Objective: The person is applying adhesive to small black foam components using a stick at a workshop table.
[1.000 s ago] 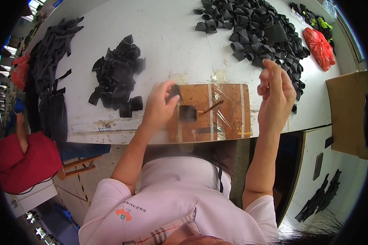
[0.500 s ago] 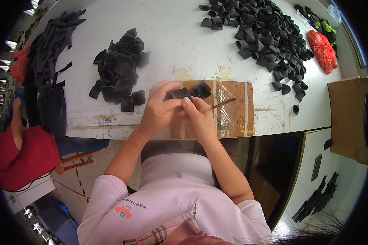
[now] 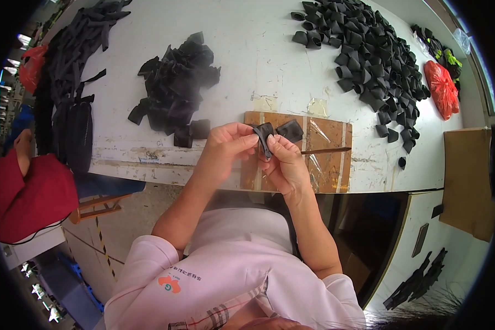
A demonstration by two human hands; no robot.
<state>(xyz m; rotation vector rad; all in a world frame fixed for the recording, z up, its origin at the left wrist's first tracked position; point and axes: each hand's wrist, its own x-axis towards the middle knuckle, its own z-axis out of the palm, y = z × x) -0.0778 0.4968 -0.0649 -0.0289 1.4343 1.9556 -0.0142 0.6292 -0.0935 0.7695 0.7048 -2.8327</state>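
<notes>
While one small black piece is hovering over the left part of a taped brown board, the left hand is pinching one side and the right hand is gripping the other between thumb and fingers. My guess is the step is folding or lining up its edges, so the next move is probably calling for steady fingertips. A thin brown stick is poking out by the right hand; can't tell if it's being held. A second black piece is lying just to the right, so it's getting tight there. Board's reaching about to the counter's front edge, with white surface running between the left pile and the bigger right pile for moving room.
</notes>
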